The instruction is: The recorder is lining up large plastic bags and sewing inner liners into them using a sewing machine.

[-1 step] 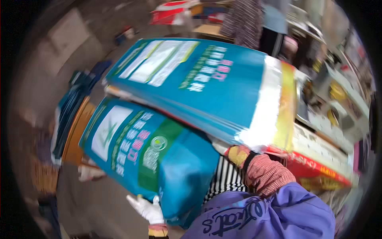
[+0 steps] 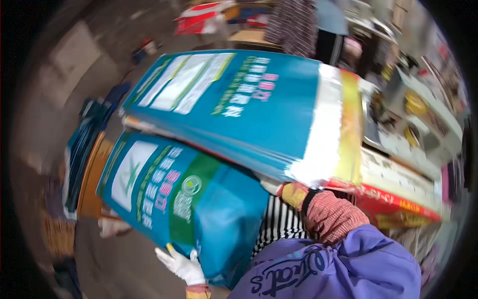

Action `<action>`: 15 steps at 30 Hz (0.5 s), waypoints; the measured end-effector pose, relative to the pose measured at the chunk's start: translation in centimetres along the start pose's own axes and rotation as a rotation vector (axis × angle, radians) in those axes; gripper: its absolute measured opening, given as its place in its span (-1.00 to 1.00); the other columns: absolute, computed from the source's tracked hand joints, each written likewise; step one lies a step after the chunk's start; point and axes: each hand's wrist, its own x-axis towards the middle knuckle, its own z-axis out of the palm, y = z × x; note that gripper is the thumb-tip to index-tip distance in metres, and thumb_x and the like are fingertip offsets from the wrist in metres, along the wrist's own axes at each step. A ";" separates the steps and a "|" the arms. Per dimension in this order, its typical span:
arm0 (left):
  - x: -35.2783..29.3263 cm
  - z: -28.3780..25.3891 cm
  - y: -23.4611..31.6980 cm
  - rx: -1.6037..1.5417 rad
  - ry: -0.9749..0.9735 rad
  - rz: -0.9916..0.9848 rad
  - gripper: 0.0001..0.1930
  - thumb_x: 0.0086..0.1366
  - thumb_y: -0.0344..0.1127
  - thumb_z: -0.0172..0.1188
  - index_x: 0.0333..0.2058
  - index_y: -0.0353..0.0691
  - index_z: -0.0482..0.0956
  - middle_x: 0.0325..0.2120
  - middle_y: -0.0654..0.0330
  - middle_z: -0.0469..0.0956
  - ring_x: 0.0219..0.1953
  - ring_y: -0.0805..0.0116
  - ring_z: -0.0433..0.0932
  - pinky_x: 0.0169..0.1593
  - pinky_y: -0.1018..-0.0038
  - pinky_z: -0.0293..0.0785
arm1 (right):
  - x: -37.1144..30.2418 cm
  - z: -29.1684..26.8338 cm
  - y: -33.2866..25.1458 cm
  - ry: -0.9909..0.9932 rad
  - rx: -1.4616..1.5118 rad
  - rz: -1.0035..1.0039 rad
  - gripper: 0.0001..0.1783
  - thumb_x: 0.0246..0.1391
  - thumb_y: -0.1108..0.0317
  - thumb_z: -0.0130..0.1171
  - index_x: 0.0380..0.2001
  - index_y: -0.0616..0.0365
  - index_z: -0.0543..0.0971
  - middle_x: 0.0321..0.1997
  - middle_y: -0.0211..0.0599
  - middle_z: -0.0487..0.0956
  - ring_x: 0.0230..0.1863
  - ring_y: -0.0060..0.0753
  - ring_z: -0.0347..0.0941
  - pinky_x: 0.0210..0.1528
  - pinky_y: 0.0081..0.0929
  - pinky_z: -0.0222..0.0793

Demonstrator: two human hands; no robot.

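Since right hand (image 2: 272,186) is part-hidden, grip can't be told | left hand (image 2: 183,265) splayed beside lower teal sack (image 2: 226,214)

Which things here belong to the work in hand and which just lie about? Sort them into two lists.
In hand:
teal bag
left hand, at its lower edge
right hand, near its right end
teal stack beside the bag

Lying about:
red-and-white bundle beyond the stack
dark blue pile at left
pale machine, standing at right
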 end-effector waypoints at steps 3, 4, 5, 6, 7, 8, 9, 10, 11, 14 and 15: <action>0.9 1.2 -0.9 0.180 -0.035 0.431 -0.29 -0.09 -0.41 0.28 0.11 -0.28 0.23 0.20 -0.18 -0.01 0.15 -0.26 0.11 0.21 0.06 0.08 | -4.0 1.2 6.3 0.162 0.516 -0.176 -0.67 0.13 0.19 -0.19 -0.18 0.13 0.46 -0.34 -0.25 0.52 -0.27 -0.24 0.45 -0.28 -0.12 0.44; 1.9 3.3 -2.7 0.132 -0.233 0.588 -0.31 -0.08 -0.42 0.25 0.10 -0.22 0.25 0.21 -0.17 0.00 0.14 -0.25 0.12 0.20 0.06 0.08 | -4.8 1.0 6.3 0.111 0.548 -0.177 -0.67 0.13 0.19 -0.19 -0.18 0.13 0.46 -0.34 -0.25 0.52 -0.27 -0.24 0.45 -0.28 -0.12 0.44; 3.4 4.6 -4.1 0.095 -0.439 0.734 -0.34 -0.08 -0.43 0.23 0.09 -0.17 0.27 0.21 -0.15 0.00 0.13 -0.25 0.13 0.20 0.07 0.09 | -5.4 0.4 6.4 0.057 0.680 -0.168 -0.66 0.12 0.20 -0.18 -0.18 0.14 0.46 -0.33 -0.24 0.53 -0.26 -0.24 0.45 -0.27 -0.13 0.44; 5.6 4.9 -4.5 0.152 -0.532 0.796 -0.37 -0.05 -0.39 0.21 0.09 -0.13 0.30 0.22 -0.13 0.02 0.13 -0.21 0.16 0.17 0.13 0.16 | -4.3 0.4 6.8 -0.008 0.810 -0.151 -0.66 0.11 0.20 -0.17 -0.18 0.14 0.46 -0.32 -0.23 0.53 -0.26 -0.24 0.45 -0.27 -0.13 0.44; 7.2 4.0 -3.2 0.175 -0.535 0.837 -0.37 -0.05 -0.39 0.21 0.09 -0.13 0.30 0.22 -0.13 0.02 0.13 -0.21 0.16 0.17 0.13 0.16 | -4.3 0.9 6.6 -0.054 0.932 -0.131 -0.66 0.10 0.21 -0.17 -0.17 0.15 0.46 -0.32 -0.22 0.53 -0.26 -0.23 0.46 -0.27 -0.14 0.44; 8.4 2.9 -1.0 0.188 -0.667 0.795 -0.40 -0.01 -0.39 0.20 0.08 -0.18 0.31 0.21 -0.14 0.04 0.13 -0.16 0.20 0.16 0.20 0.20 | -6.9 0.5 5.8 -0.091 1.049 -0.110 -0.66 0.09 0.22 -0.16 -0.17 0.15 0.46 -0.31 -0.21 0.53 -0.25 -0.23 0.46 -0.27 -0.14 0.44; 9.4 2.2 0.7 0.203 -0.797 0.745 -0.44 0.02 -0.39 0.19 0.06 -0.22 0.32 0.20 -0.16 0.06 0.12 -0.12 0.24 0.15 0.27 0.24 | -7.3 -0.1 5.5 -0.124 1.163 -0.086 -0.66 0.09 0.22 -0.15 -0.17 0.16 0.47 -0.30 -0.20 0.53 -0.25 -0.22 0.46 -0.26 -0.14 0.44; 10.9 2.4 1.3 0.178 -0.840 0.722 -0.51 0.06 -0.32 0.18 0.02 -0.22 0.38 0.13 -0.19 0.19 0.02 -0.07 0.37 0.05 0.30 0.34 | -6.5 -0.8 6.2 -0.158 1.277 -0.054 -0.66 0.08 0.23 -0.15 -0.16 0.16 0.47 -0.29 -0.19 0.53 -0.25 -0.22 0.46 -0.26 -0.15 0.44; 12.3 2.0 2.8 0.144 -0.857 0.821 -0.60 0.10 -0.28 0.16 -0.05 -0.22 0.46 -0.09 -0.14 0.44 -0.13 -0.03 0.49 -0.08 0.30 0.42 | -6.3 -0.8 6.3 -0.182 1.386 -0.024 -0.66 0.07 0.24 -0.14 -0.16 0.17 0.47 -0.29 -0.18 0.54 -0.24 -0.21 0.47 -0.26 -0.15 0.44; 14.0 0.2 11.5 -0.129 -0.836 0.911 -0.75 0.17 -0.23 0.10 -0.21 -0.19 0.55 -0.38 0.01 0.55 -0.28 0.02 0.52 -0.22 0.28 0.44 | 3.0 2.0 9.9 -0.300 1.696 0.093 -0.65 0.04 0.26 -0.12 -0.15 0.18 0.47 -0.26 -0.15 0.54 -0.23 -0.20 0.48 -0.25 -0.16 0.44; 13.1 -2.6 16.2 -0.150 -0.757 0.998 -0.77 0.18 -0.25 0.09 -0.23 -0.22 0.55 -0.38 0.00 0.55 -0.30 0.03 0.52 -0.22 0.31 0.44 | 1.5 1.3 8.7 -0.320 1.796 0.123 -0.65 0.04 0.26 -0.11 -0.15 0.19 0.47 -0.26 -0.14 0.54 -0.23 -0.20 0.48 -0.24 -0.17 0.44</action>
